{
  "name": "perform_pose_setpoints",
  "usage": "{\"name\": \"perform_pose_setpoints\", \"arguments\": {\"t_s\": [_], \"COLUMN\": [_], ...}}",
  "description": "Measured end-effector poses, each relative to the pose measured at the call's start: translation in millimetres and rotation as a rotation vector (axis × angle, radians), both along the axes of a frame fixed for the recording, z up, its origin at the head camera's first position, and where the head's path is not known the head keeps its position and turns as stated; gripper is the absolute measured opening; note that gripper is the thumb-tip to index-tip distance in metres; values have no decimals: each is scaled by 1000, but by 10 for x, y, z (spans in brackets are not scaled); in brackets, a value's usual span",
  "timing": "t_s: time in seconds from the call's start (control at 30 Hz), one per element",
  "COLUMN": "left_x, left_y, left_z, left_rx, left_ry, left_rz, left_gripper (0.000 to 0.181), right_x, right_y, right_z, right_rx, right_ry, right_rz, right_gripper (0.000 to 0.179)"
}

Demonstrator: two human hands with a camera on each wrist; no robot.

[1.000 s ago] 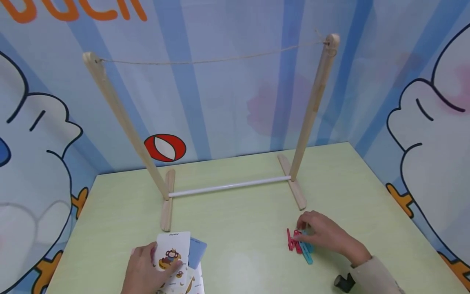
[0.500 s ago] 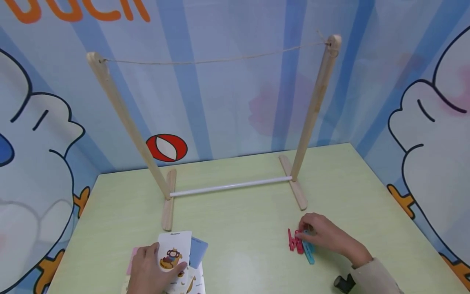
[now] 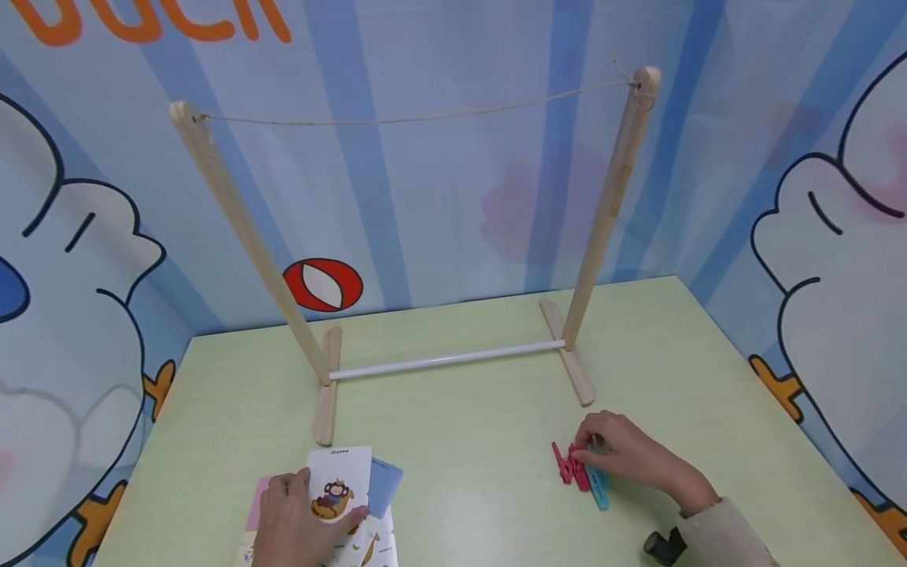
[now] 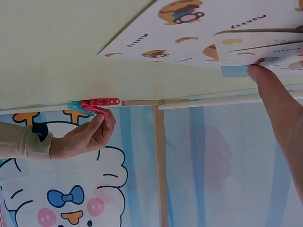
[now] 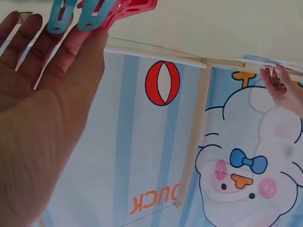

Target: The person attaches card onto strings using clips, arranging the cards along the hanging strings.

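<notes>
My left hand (image 3: 301, 516) grips a white picture card (image 3: 338, 480) with a monkey on it, thumb on its right side and fingers on its left. A blue card (image 3: 384, 484) sticks out behind it. Under these lie more picture cards (image 3: 374, 547), and a pink one (image 3: 257, 504) shows at the left. In the left wrist view the thumb (image 4: 272, 87) touches the card edges. At the right, my right hand (image 3: 631, 449) pinches a red clothespin (image 3: 578, 472) between thumb and forefinger. Another red clothespin (image 3: 561, 463) and blue clothespins (image 3: 598, 490) lie against it.
A wooden frame stands behind the hands, its left post (image 3: 248, 244) and right post (image 3: 609, 213) joined by a string (image 3: 425, 118) above and a white rod (image 3: 446, 360) below. Printed cartoon walls (image 3: 453, 197) enclose the table (image 3: 453, 433) at the back and sides.
My right thumb and forefinger have closed on a red clothespin, and the red clothespins have tilted slightly. My left hand has shifted a little to the right with the monkey card.
</notes>
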State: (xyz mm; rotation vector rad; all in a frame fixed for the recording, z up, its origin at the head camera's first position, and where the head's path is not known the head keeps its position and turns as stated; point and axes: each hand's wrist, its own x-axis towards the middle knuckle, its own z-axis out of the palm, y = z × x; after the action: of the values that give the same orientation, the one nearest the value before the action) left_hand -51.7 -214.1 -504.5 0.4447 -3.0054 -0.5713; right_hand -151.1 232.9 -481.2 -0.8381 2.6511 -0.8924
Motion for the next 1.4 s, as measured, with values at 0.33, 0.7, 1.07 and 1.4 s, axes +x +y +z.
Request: {"name": "perform_pose_setpoints", "arguments": {"t_s": [0.33, 0.7, 1.07, 1.4], "left_x": [-61, -50, -44, -56], "left_y": [3, -53, -107, -92], "left_z": [75, 85, 122, 122], "left_rx": [117, 170, 206, 202], "left_ry": [-78, -99, -33, -34], "left_rz": [25, 45, -5, 1], "left_gripper": [124, 125, 116, 113], "right_x": [30, 39, 36, 6], "right_y": [-15, -41, -42, -10], "right_z": [-13, -39, -34, -40], "right_rx": [-27, -102, -134, -246], "right_ry": [91, 77, 8, -37], "right_rz": [6, 29, 64, 128], "right_gripper": [8, 11, 7, 4]}}
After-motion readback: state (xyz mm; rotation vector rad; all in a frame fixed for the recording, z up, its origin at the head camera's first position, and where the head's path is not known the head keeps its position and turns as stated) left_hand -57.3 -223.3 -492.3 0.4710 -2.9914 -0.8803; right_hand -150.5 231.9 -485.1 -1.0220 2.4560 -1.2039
